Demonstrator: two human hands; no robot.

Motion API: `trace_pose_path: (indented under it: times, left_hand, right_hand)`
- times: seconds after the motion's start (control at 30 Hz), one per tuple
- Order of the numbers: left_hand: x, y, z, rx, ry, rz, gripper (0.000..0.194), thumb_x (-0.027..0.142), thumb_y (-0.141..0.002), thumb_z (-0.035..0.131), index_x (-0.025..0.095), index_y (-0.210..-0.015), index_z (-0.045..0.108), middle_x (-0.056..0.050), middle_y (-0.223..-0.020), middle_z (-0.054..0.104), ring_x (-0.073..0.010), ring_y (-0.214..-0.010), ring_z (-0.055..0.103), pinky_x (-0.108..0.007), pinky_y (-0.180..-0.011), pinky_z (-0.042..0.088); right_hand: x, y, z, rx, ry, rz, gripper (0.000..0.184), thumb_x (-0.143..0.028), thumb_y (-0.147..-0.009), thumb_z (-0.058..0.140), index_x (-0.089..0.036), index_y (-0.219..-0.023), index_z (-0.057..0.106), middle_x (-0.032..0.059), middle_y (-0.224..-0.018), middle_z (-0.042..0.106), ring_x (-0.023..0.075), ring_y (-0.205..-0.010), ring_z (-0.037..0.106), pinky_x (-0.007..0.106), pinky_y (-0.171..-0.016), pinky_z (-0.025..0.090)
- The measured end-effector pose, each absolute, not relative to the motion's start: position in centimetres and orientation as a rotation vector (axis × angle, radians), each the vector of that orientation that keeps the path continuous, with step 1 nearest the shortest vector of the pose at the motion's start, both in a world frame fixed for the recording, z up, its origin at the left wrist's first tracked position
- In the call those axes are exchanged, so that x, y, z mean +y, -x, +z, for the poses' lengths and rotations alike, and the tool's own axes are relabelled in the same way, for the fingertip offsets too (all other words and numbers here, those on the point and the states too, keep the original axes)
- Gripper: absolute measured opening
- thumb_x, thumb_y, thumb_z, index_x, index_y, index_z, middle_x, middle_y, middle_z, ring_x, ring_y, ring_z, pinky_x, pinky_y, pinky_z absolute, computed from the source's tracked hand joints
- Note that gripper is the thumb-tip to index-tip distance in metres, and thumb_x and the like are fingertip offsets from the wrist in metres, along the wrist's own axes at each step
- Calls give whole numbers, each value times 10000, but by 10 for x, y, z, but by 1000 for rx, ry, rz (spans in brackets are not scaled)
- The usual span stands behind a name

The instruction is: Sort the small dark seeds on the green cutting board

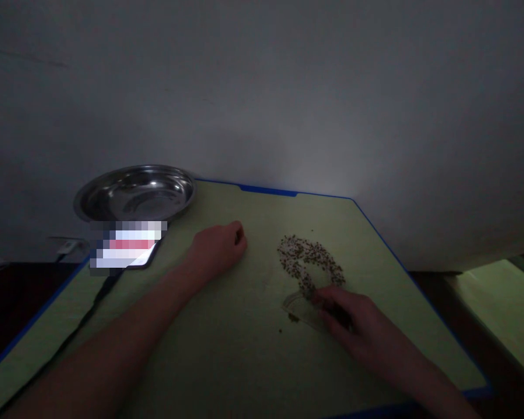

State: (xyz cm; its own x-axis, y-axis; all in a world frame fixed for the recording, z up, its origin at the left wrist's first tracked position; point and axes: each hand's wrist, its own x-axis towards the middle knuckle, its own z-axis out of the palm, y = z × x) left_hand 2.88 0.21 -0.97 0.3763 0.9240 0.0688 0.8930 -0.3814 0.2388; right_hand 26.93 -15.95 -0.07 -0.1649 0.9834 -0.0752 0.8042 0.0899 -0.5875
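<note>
On the pale green tabletop (253, 349) lies a loose patch of small grains (297, 250), dark and pale mixed, spread in a curved band around a thinner middle. My right hand (349, 320) is at the patch's near edge, thumb and fingers pinched together against the grains; what is between the fingertips is too small and dark to make out. Under these fingers a pale curved outline (294, 301) shows on the table, partly covered. My left hand (220, 247) rests as a loose fist left of the grains, apart from them. The inside of that fist is hidden.
A shiny steel basin (135, 195) stands at the back left. In front of it lies a lit phone (144, 256), its screen blurred out, with a dark strap or cable (87, 314) running toward me. A blue edge (268, 190) borders the table against the grey wall.
</note>
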Motion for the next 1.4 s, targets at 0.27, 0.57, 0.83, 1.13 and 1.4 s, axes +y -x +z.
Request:
trace_pose_path:
  times: [0.27, 0.57, 0.83, 1.13, 1.4]
  left_hand:
    - [1, -26, -12, 1573, -2512, 344, 267, 374, -864, 412, 208, -928, 611, -45, -789, 680, -179, -661, 586, -291, -579, 331]
    - [-4, -22, -11, 1502, -2536, 348, 266, 371, -862, 426, 202, -927, 621, -43, -789, 677, -175, -662, 580, -291, -588, 345]
    - [-6, -21, -12, 1443, -2559, 372, 268, 361, -859, 420, 201, -927, 624, -50, -801, 676, -186, -666, 578, -295, -582, 338]
    - [-8, -19, -10, 1408, -2560, 371, 257, 349, -858, 420, 198, -920, 618, -56, -815, 674, -185, -679, 577, -292, -582, 336]
    - [-5, -19, -15, 1432, -2572, 383, 254, 363, -855, 434, 201, -911, 622, -42, -794, 677, -174, -658, 565, -288, -579, 330]
  right_hand:
    - [-168, -257, -9, -2076, 1728, 762, 333, -263, -874, 544, -260, -1196, 628, 62, -1157, 697, 258, -1029, 650, 468, -909, 504]
    - [-175, -246, -5, -2126, 1611, 773, 418, -246, -887, 544, -294, -1302, 567, 28, -1237, 664, 239, -1092, 634, 450, -954, 504]
    - [-181, -233, 3, -2170, 1588, 764, 395, -207, -887, 536, -280, -1270, 597, 31, -1181, 695, 233, -1039, 657, 419, -908, 521]
    - [-167, -244, 10, -2277, 1750, 645, 323, -228, -897, 522, -233, -1204, 623, 72, -1133, 709, 252, -992, 662, 417, -860, 512]
    - [-142, -216, 8, -2370, 1613, 508, 306, -226, -892, 543, -215, -1185, 630, 72, -1079, 703, 239, -962, 640, 396, -859, 485]
